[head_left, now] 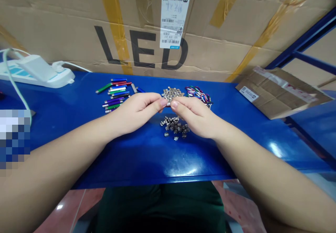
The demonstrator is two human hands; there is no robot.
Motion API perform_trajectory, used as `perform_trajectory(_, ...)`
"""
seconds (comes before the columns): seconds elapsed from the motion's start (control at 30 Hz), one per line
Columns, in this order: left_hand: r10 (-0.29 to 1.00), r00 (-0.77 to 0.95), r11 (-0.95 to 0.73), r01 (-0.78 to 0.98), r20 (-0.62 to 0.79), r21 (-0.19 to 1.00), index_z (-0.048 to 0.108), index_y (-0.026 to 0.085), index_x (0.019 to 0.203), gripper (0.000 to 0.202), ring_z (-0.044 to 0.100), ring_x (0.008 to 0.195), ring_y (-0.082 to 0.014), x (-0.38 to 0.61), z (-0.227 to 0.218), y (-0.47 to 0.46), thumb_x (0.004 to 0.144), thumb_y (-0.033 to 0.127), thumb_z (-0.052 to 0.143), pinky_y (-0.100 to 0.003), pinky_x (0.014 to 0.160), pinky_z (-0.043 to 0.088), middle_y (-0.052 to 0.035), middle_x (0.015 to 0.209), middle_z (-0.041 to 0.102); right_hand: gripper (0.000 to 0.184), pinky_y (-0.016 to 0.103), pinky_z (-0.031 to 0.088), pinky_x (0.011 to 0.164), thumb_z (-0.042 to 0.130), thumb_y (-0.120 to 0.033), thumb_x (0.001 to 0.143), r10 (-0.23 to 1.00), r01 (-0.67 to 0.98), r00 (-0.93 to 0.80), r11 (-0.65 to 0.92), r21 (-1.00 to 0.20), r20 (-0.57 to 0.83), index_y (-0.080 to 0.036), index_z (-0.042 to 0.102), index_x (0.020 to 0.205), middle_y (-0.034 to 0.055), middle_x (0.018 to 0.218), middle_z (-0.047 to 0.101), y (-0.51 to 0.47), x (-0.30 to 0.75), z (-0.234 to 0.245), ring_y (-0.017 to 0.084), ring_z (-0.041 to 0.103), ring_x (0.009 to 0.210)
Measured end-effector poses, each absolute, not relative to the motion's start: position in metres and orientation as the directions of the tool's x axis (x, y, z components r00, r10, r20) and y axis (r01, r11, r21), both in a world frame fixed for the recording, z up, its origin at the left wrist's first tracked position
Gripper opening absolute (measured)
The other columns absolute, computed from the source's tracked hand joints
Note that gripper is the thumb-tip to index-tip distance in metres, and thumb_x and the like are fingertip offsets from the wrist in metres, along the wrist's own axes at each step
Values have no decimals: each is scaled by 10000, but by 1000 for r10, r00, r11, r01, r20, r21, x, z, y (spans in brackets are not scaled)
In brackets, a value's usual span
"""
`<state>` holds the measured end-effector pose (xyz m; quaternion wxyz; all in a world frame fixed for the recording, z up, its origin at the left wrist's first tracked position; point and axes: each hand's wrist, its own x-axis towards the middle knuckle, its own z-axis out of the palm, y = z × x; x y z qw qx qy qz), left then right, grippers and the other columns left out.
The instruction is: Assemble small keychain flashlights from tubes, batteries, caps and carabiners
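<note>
From here I see my left hand (136,113) and right hand (195,116) closed and curled toward each other at the middle of the glossy blue surface (147,164). Their fingertips meet around a small silver piece (168,103), which is mostly hidden, so I cannot make out its exact shape.

Just above my hands lies a heap of button-shaped silver metal pieces (172,94). A second, looser heap of similar pieces (173,128) sits just below them. To the left are slim metal tubes in green, red, blue and purple (113,93), lying roughly side by side. To the right is a tangle of multicoloured metal carabiners (198,95), touching my right hand's fingers.

A white power strip (36,72) with a plug and white cable sits at the far left of the surface. A flat brown cardboard parcel (278,93) overhangs the right end. Behind everything stands a taped cardboard box printed "LED" (141,47), bearing a white barcode label (172,19).
</note>
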<state>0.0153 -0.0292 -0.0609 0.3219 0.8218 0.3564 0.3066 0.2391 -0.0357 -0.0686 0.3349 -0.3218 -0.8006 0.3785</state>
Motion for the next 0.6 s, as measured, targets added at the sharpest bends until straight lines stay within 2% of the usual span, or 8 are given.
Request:
perform_trajectory(0.07,767,571,-574,409,292,709,580,178,748,406,473,584,-114,15,-60,-29,1045,443,498,-255,578,380,43,626,504,446,275,318,593,491,-470,1100,757,256,-584,514,-819,293,-212,463,738,-34,688,416,-36,239,-69,118,374,630)
perform_trajectory(0.13,744,580,-625,426,333,655,595,174,761,380,480,584,-116,14,-62,-28,1042,413,503,-257,570,372,38,629,518,443,269,299,560,507,-484,1089,771,206,-591,429,-880,238,-218,456,739,-48,668,382,-36,238,-70,111,336,594)
perform_trajectory(0.27,671,589,-733,439,449,520,615,172,783,331,517,584,-121,13,-68,-26,1052,339,520,-257,587,383,30,639,559,470,239,233,479,628,-553,1011,796,38,-605,57,-998,22,-234,424,732,-81,631,299,-33,235,-75,92,241,530)
perform_trajectory(0.4,544,619,-837,447,566,316,621,176,809,298,563,637,-144,13,-72,-24,1070,291,531,-267,630,407,6,693,612,539,208,168,444,743,-547,931,752,-61,-650,-196,-979,-110,-239,369,698,-106,602,231,-32,233,-73,70,168,499)
perform_trajectory(0.6,447,653,-867,485,612,117,608,194,834,326,588,694,-187,10,-76,-23,1103,331,484,-300,655,436,-28,753,638,558,188,171,413,701,-483,967,688,-100,-705,-333,-938,-170,-241,308,653,-114,567,198,-33,232,-69,56,129,467)
